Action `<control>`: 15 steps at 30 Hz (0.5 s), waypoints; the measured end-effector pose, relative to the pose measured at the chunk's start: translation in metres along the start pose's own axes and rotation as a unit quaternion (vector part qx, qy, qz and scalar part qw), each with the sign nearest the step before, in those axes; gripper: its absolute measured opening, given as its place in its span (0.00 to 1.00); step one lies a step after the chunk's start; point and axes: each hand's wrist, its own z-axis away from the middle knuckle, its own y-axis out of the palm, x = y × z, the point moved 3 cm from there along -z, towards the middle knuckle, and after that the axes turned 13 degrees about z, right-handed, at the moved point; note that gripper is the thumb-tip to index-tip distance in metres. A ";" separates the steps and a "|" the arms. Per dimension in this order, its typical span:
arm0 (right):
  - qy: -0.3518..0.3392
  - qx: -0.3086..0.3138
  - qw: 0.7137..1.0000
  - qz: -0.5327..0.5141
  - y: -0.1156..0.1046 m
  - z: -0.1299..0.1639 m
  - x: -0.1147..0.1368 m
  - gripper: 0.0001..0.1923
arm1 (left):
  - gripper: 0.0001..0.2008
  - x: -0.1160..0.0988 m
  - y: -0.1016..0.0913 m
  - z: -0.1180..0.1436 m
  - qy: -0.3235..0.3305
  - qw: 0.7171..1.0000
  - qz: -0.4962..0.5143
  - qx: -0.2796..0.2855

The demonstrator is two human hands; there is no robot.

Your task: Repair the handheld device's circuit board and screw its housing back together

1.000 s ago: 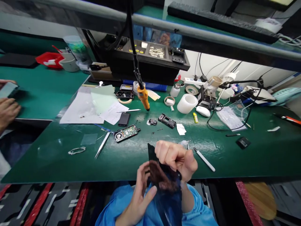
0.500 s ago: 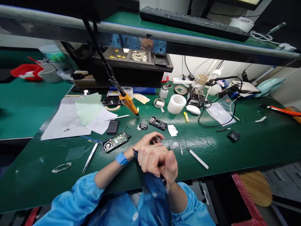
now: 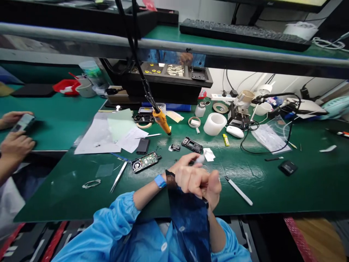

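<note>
My right hand (image 3: 195, 182) is closed in a fist, thumb raised, over the top of a dark, see-through plastic sheet (image 3: 188, 225). The sheet hangs down in front of my blue sleeves and jacket. My left hand (image 3: 188, 160), with a blue band at its wrist, reaches out behind the right one and is partly hidden by it. Its fingertips close around a small whitish object (image 3: 200, 159), too blurred to name. Just beyond lie an opened black device housing (image 3: 192, 145) and a piece of white paper (image 3: 209, 154). An open device with a circuit board (image 3: 145, 162) lies left of my hands.
An orange electric screwdriver (image 3: 162, 122) hangs over the green bench. Tweezers (image 3: 119, 177) lie to the left, a white pen-like tool (image 3: 239, 191) to the right. Behind stand a white roll (image 3: 215, 124) and a mouse (image 3: 235, 132). Another person's hands (image 3: 16, 142) hold a device at far left.
The view has swung left, bringing another person's hands into sight. The whitish object that stood on the bench is now at my left fingertips. My right hand still grips the dark sheet.
</note>
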 end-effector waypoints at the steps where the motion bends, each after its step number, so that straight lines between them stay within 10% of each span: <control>1: -0.026 0.010 0.999 -0.022 0.002 -0.003 0.003 0.39 | 0.18 0.001 -0.015 -0.007 0.001 1.000 0.008 -0.011; 8: -0.066 -0.046 0.992 -0.093 0.006 -0.011 -0.003 0.36 | 0.23 -0.038 -0.122 0.050 0.077 0.965 -0.004 -0.250; 15: -0.056 -0.043 0.995 -0.077 0.004 -0.015 -0.009 0.37 | 0.13 -0.098 -0.102 0.105 0.225 0.952 -0.009 -0.209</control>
